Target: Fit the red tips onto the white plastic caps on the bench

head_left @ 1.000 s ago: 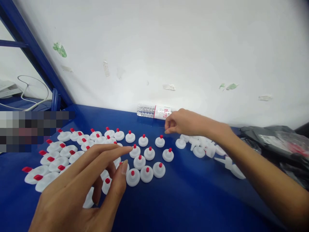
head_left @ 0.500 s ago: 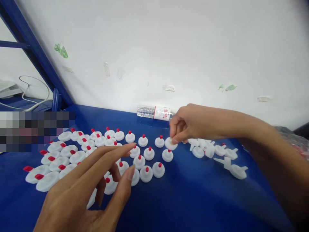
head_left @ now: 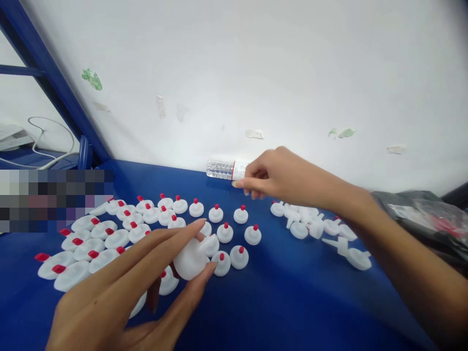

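My left hand point(head_left: 127, 282) is closed on a white plastic nozzle cap point(head_left: 190, 258), held between thumb and fingers, its round side toward me and its spout pointing up and right. No red tip shows on it. Beneath and beyond this hand stand several white caps with red tips point(head_left: 224, 233), spread over the blue table point(head_left: 285, 297). My right hand point(head_left: 270, 175) hovers above the table in front of the clear bottle point(head_left: 220, 169), thumb and fingers pinched together. Whether anything sits in that pinch cannot be made out.
To the right lies a loose heap of white nozzle caps point(head_left: 300, 229), mostly without red tips. Plastic bags point(head_left: 420, 214) rest at the far right. A white wall point(head_left: 234, 73) rises behind the table, and a blue frame post point(head_left: 54, 78) stands at left.
The white cap that was under my right fingers is gone from there; a white cap is now in my left hand. My right hand has moved left and up, partly covering the bottle.
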Available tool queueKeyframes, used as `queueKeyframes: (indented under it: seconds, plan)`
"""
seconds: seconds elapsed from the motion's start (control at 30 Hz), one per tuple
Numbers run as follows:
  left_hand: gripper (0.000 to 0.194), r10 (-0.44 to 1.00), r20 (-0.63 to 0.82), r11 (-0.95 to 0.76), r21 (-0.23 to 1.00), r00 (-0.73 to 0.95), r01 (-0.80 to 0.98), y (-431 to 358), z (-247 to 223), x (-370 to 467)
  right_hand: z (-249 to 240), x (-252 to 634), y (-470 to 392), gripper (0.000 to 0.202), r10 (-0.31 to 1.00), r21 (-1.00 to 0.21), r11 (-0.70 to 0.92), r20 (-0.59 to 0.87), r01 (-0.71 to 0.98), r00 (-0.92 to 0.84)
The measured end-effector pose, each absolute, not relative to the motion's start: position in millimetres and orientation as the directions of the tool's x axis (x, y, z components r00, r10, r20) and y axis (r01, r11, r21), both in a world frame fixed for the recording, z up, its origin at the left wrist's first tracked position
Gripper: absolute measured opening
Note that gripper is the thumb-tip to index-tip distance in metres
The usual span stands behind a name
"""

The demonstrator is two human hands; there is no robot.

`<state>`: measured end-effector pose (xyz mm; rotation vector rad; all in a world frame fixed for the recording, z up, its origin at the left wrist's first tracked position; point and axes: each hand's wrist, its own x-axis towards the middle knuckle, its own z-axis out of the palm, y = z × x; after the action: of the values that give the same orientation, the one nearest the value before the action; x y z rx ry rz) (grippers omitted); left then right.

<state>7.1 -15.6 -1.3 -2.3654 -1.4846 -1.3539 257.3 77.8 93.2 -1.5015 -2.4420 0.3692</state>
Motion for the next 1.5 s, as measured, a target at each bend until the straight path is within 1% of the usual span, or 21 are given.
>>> queueKeyframes:
  seconds: [0.03, 0.07, 0.1, 0.2, 0.3, 0.37, 0.5, 0.57, 0.67, 0.73, 0.8, 0.93, 1.0, 1.1, 1.2, 1.3, 1.4, 1.5]
  plan:
    - [0.038, 0.706, 0.686, -0.545, 0.367, 0.176, 0.754, -15.7, -0.2, 7.5, 85.8, 262.6, 86.1, 0.027, 0.913, -0.242, 0.406, 0.063, 0.881, -0.403]
    - [0.038, 0.699, 0.688, -0.544, 0.335, 0.195, 0.769, -15.7, 0.6, 7.6, 77.9, 267.2, 93.8, 0.017, 0.919, -0.188, 0.390, 0.030, 0.901, -0.392]
    - [0.037, 0.694, 0.688, -0.539, 0.304, 0.211, 0.785, -15.8, 1.1, 7.3, 69.9, 270.9, 100.6, 0.011, 0.918, -0.179, 0.390, 0.001, 0.903, -0.396]
    - [0.036, 0.698, 0.679, -0.524, 0.267, 0.228, 0.809, -15.2, 1.1, 5.3, 48.5, 276.6, 114.4, 0.015, 0.882, -0.232, 0.450, -0.031, 0.862, -0.469]
    - [0.038, 0.700, 0.676, -0.521, 0.260, 0.232, 0.813, -13.0, 0.6, 3.9, 35.0, 276.2, 119.1, 0.011, 0.859, -0.235, 0.492, -0.029, 0.839, -0.512]
    - [0.039, 0.673, 0.696, -0.549, 0.243, 0.251, 0.800, -10.8, 0.7, 3.7, 30.9, 275.2, 118.9, 0.006, 0.848, -0.242, 0.503, -0.046, 0.830, -0.528]
    - [0.038, 0.638, 0.720, -0.594, 0.235, 0.273, 0.769, -7.7, 1.5, 5.3, 37.0, 277.2, 115.7, 0.011, 0.849, -0.240, 0.506, -0.029, 0.828, -0.528]
    - [0.038, 0.639, 0.720, -0.588, 0.230, 0.271, 0.776, -7.7, 1.4, 6.5, 49.0, 279.3, 112.9, 0.010, 0.880, -0.294, 0.447, -0.023, 0.845, -0.474]
    - [0.037, 0.671, 0.699, -0.557, 0.252, 0.249, 0.791, -9.0, 0.7, 7.1, 73.9, 279.5, 103.6, 0.009, 0.910, -0.497, 0.351, -0.018, 0.793, -0.414]
    - [0.034, 0.687, 0.689, -0.543, 0.275, 0.231, 0.793, -9.7, 0.2, 6.1, 88.9, 275.6, 93.4, 0.014, 0.888, -0.601, 0.384, 0.031, 0.701, -0.459]
    - [0.035, 0.686, 0.691, -0.534, 0.267, 0.227, 0.802, -9.5, -0.2, 4.8, 98.4, 268.3, 82.3, 0.016, 0.838, -0.653, 0.448, 0.069, 0.611, -0.542]
    - [0.041, 0.670, 0.704, -0.538, 0.242, 0.235, 0.807, -7.6, -0.6, 3.9, 99.3, 248.3, 66.0, 0.012, 0.729, -0.737, 0.484, 0.043, 0.471, -0.683]
    - [0.040, 0.665, 0.710, -0.552, 0.260, 0.230, 0.792, -7.4, -0.9, 4.5, 95.5, 239.1, 62.1, 0.010, 0.684, -0.768, 0.500, 0.069, 0.399, -0.726]
    - [0.036, 0.684, 0.703, -0.536, 0.303, 0.195, 0.788, -8.4, -0.9, 4.6, 92.2, 230.8, 59.1, 0.009, 0.645, -0.771, 0.542, 0.129, 0.333, -0.753]
    - [0.039, 0.710, 0.688, -0.492, 0.327, 0.153, 0.807, -9.2, -0.4, 3.0, 93.3, 229.5, 57.6, 0.009, 0.666, -0.772, 0.545, 0.162, 0.326, -0.728]
    - [0.041, 0.708, 0.687, -0.493, 0.315, 0.163, 0.811, -9.2, -0.7, 1.5, 94.0, 230.0, 57.4, 0.008, 0.693, -0.795, 0.518, 0.173, 0.316, -0.700]
    - [0.037, 0.696, 0.696, -0.516, 0.311, 0.178, 0.798, -8.8, -1.9, 1.5, 91.4, 228.2, 57.6, 0.006, 0.664, -0.820, 0.504, 0.168, 0.271, -0.728]
    - [0.034, 0.711, 0.686, -0.494, 0.327, 0.157, 0.806, -8.2, -2.3, 2.5, 88.8, 226.1, 57.3, 0.006, 0.643, -0.845, 0.493, 0.194, 0.207, -0.741]
